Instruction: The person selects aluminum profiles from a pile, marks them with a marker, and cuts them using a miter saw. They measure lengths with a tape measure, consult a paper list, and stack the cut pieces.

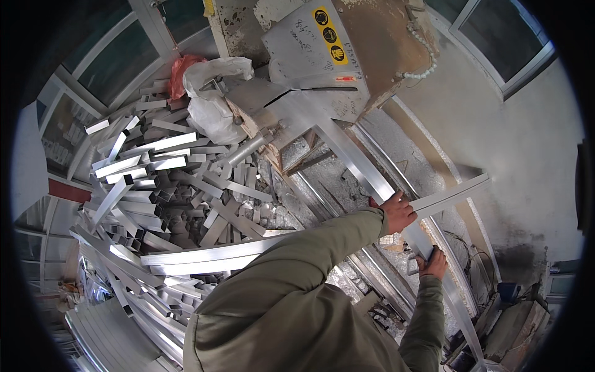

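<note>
A long, silvery aluminium profile (359,165) runs slantwise from the metal bed of a cutting machine (317,102) down to the lower right. Over its middle my left hand (398,214) is closed, fingers bent across the metal. Closer to me, my right hand (434,263) grips the same profile, its fingers curled over the edge. A second profile (455,193) sticks out to the right beside my left hand. Another stretch of profile (211,257) shows left of my sleeve; whether the two are one piece is hidden by my arm.
A heap of cut metal offcuts (180,192) fills the left side. White plastic bags (214,102) and a red bag (181,75) lie behind it. Metal rails (381,276) run under the profile over scrap-strewn ground. A bead chain (424,65) hangs on the machine.
</note>
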Available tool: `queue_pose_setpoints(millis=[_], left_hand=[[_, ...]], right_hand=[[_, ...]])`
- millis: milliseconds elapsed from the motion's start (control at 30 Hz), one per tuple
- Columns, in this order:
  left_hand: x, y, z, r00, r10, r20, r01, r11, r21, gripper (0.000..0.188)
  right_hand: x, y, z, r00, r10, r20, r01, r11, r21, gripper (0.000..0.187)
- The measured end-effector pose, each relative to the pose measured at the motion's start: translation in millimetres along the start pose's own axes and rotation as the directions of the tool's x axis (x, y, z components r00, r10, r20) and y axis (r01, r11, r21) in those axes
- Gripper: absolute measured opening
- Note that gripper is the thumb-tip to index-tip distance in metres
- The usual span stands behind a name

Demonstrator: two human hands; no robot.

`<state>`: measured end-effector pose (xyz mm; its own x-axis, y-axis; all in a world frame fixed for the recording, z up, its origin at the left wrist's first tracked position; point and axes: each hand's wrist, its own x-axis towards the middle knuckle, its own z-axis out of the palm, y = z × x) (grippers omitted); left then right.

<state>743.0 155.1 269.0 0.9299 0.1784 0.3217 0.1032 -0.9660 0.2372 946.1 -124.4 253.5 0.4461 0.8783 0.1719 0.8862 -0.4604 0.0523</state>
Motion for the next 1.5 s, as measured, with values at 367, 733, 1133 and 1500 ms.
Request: queue_pose_setpoints(millis=[367,733,1133,1500], left_hand=[[-4.6,-4.9,-4.1,1.0,0.022,-0.013,-0.022,0.999,-0.046,0.064],[25.2,5.4,-20.1,0.981,0.123,0.15,-0.114,0.991,-0.068,0.07],[19.8,38.1,-0.9,0.949,0.124,0.29,-0.184,0.965,0.189,0.081],[32.5,66.8,5.6,0.92,-0.097,0.38,-0.056,0.927,0.372,0.094]], right_hand=[[1.7,-4.9,-4.5,1.0,-0.007,-0.007,0.007,0.999,0.039,0.097],[-21.8,-30.4,-55.3,0.977,0.197,-0.086,-0.188,0.976,0.107,0.074],[-508.9,-139.9,-19.9,-0.119,0.949,0.291,-0.975,-0.168,0.148,0.04],[-636.9,-58.0,1.9,-0.19,0.892,0.41,-0.976,-0.215,0.016,0.043]])
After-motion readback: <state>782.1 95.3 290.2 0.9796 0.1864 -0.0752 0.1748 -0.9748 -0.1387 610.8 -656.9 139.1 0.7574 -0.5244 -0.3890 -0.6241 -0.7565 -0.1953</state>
